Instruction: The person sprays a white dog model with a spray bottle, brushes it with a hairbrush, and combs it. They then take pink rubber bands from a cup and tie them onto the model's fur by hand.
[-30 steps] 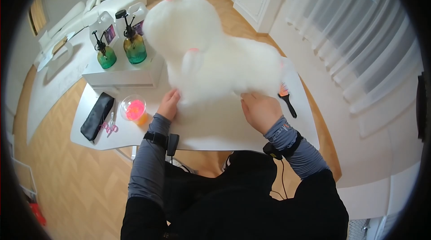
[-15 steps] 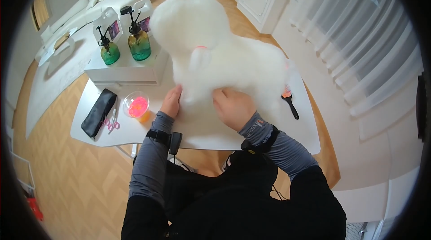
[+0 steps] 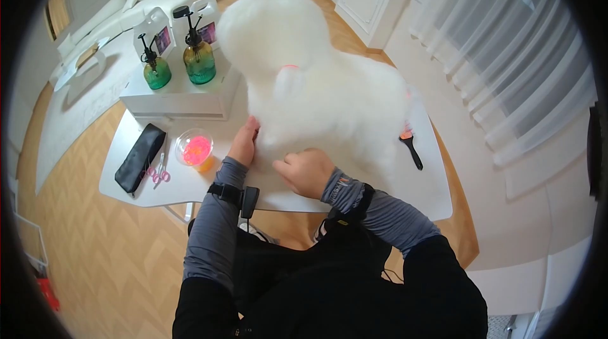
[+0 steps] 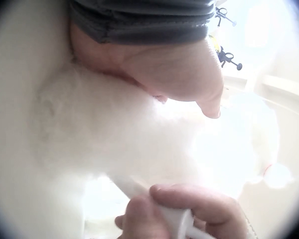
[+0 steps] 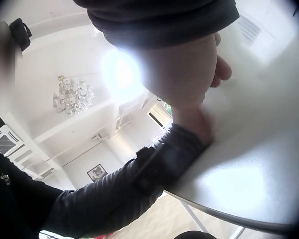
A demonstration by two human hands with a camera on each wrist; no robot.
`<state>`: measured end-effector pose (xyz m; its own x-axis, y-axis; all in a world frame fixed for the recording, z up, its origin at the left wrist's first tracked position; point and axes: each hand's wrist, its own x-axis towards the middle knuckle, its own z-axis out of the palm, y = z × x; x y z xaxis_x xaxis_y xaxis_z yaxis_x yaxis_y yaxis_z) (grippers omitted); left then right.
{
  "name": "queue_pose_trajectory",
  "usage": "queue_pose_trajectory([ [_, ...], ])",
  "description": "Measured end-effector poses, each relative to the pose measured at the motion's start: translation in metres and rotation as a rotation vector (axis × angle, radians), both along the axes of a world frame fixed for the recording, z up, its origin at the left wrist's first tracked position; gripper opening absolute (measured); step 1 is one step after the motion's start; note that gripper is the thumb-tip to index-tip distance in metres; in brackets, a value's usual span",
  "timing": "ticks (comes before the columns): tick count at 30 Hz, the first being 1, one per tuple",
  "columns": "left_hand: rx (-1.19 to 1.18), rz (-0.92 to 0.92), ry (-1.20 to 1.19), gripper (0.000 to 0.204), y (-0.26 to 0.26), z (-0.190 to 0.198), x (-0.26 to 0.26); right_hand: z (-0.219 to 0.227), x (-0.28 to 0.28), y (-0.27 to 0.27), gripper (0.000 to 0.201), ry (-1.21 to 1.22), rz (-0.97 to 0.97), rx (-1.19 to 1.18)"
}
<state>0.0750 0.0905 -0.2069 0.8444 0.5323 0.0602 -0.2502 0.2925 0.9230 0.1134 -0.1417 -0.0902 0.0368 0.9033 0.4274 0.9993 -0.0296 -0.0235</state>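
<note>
A white fluffy model dog stands on the white table, pink bands in its fur. At the lower fur of its front leg, my left hand grips from the side, its fingers partly sunk in the fur. My right hand is just in front of that leg, near the table's front edge. In the left wrist view, the fingers of the right hand curl round a white tool with a pale handle; its head is blurred against the fur. The head view hides this tool.
Left on the table are a clear cup with pink and orange contents, pink-handled scissors and a black pouch. Spray bottles stand on a white box. At right lies a black-handled brush.
My right hand has moved left across the front of the model dog and down towards the table edge, nearer my left hand. The left hand stays at the leg. The view has shifted slightly.
</note>
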Motion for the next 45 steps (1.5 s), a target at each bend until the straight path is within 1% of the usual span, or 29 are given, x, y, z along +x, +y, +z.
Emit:
queue_pose_trajectory([
  [1, 0.062, -0.020, 0.037, 0.054, 0.002, 0.002, -0.002, 0.002, 0.002, -0.003, 0.010, 0.022, 0.048, -0.040],
  [3, 0.022, -0.037, 0.017, 0.055, 0.005, -0.008, 0.003, 0.009, 0.005, -0.012, 0.009, 0.043, 0.098, -0.082],
  [5, -0.022, -0.050, -0.003, 0.056, 0.006, -0.016, 0.007, 0.021, 0.011, -0.024, 0.013, 0.086, 0.060, 0.055],
  [6, -0.056, -0.043, -0.005, 0.059, 0.006, -0.018, 0.009, 0.029, 0.012, -0.030, 0.013, 0.086, 0.063, 0.050],
  [8, -0.093, -0.032, -0.007, 0.062, 0.004, -0.014, 0.009, 0.050, 0.011, -0.043, 0.016, 0.031, -0.112, 0.125],
  [9, -0.108, -0.044, -0.001, 0.065, 0.002, -0.005, 0.005, 0.060, 0.011, -0.048, 0.016, 0.030, -0.107, 0.122],
  [11, -0.125, -0.045, 0.007, 0.067, -0.002, 0.004, 0.004, 0.080, 0.006, -0.054, 0.015, 0.126, -0.109, 0.301],
  [12, -0.218, -0.030, 0.004, 0.069, -0.002, 0.005, 0.006, 0.089, 0.001, -0.054, 0.015, 0.129, -0.099, 0.298],
  [13, -0.311, -0.016, 0.000, 0.072, -0.001, 0.006, 0.007, 0.097, -0.004, -0.054, 0.013, 0.222, -0.086, 0.397],
  [14, -0.313, -0.009, 0.002, 0.072, 0.001, 0.006, 0.007, 0.101, -0.007, -0.054, 0.010, 0.316, -0.076, 0.495],
  [17, -0.329, -0.027, -0.032, 0.071, 0.002, 0.008, 0.007, 0.097, 0.000, -0.041, 0.015, 0.232, -0.009, 0.400],
  [18, -0.323, -0.017, -0.053, 0.071, 0.002, 0.009, 0.007, 0.093, 0.002, -0.032, 0.015, 0.232, -0.007, 0.403],
  [20, -0.316, -0.004, -0.074, 0.071, -0.001, 0.016, 0.005, 0.084, 0.003, -0.011, 0.022, 0.099, 0.002, 0.436],
  [21, -0.323, -0.024, -0.103, 0.072, -0.005, 0.023, 0.003, 0.083, 0.000, -0.003, 0.022, 0.101, 0.005, 0.438],
  [23, -0.328, -0.039, -0.132, 0.073, -0.003, 0.024, 0.003, 0.084, -0.006, 0.011, 0.019, -0.073, -0.092, 0.472],
  [24, -0.310, -0.025, -0.142, 0.073, 0.000, 0.017, 0.006, 0.082, -0.007, 0.013, 0.019, -0.072, -0.088, 0.473],
  [25, -0.292, -0.011, -0.153, 0.074, 0.005, 0.010, 0.009, 0.077, -0.007, 0.016, 0.021, -0.081, -0.129, 0.408],
  [26, -0.291, -0.007, -0.155, 0.074, 0.003, 0.016, 0.006, 0.072, -0.007, 0.018, 0.023, -0.090, -0.169, 0.343],
  [27, -0.276, -0.005, -0.131, 0.073, -0.001, 0.021, 0.003, 0.066, -0.006, 0.018, 0.023, -0.091, -0.166, 0.341],
  [29, -0.265, 0.001, -0.112, 0.073, -0.003, 0.027, 0.002, 0.054, -0.001, 0.013, 0.022, -0.115, -0.104, 0.192],
  [30, -0.256, 0.016, -0.089, 0.072, -0.003, 0.028, 0.001, 0.050, -0.001, 0.011, 0.022, -0.117, -0.099, 0.187],
  [32, -0.251, 0.031, -0.068, 0.072, 0.001, 0.022, 0.002, 0.046, -0.003, 0.007, 0.021, -0.118, -0.031, 0.031],
  [34, -0.189, -0.033, -0.124, 0.072, 0.011, 0.011, 0.004, 0.050, -0.006, 0.009, 0.021, -0.117, -0.016, 0.064],
  [36, -0.171, 0.003, -0.129, 0.072, 0.010, 0.014, 0.004, 0.063, -0.011, 0.013, 0.021, -0.113, -0.005, 0.098],
  [38, -0.152, 0.034, -0.133, 0.072, 0.007, 0.016, 0.005, 0.079, -0.018, 0.026, 0.022, -0.155, -0.115, 0.273],
  [39, -0.143, 0.047, -0.127, 0.072, 0.007, 0.015, 0.005, 0.081, -0.018, 0.034, 0.022, -0.155, -0.117, 0.273],
  [41, -0.130, 0.060, -0.123, 0.073, 0.008, 0.016, 0.006, 0.086, -0.017, 0.050, 0.024, -0.246, -0.209, 0.382],
  [43, -0.193, 0.080, -0.124, 0.075, 0.008, 0.020, 0.005, 0.083, -0.017, 0.063, 0.025, -0.262, -0.233, 0.381],
  [45, -0.191, 0.098, -0.123, 0.076, 0.005, 0.021, 0.005, 0.076, -0.016, 0.069, 0.025, -0.278, -0.254, 0.378],
])
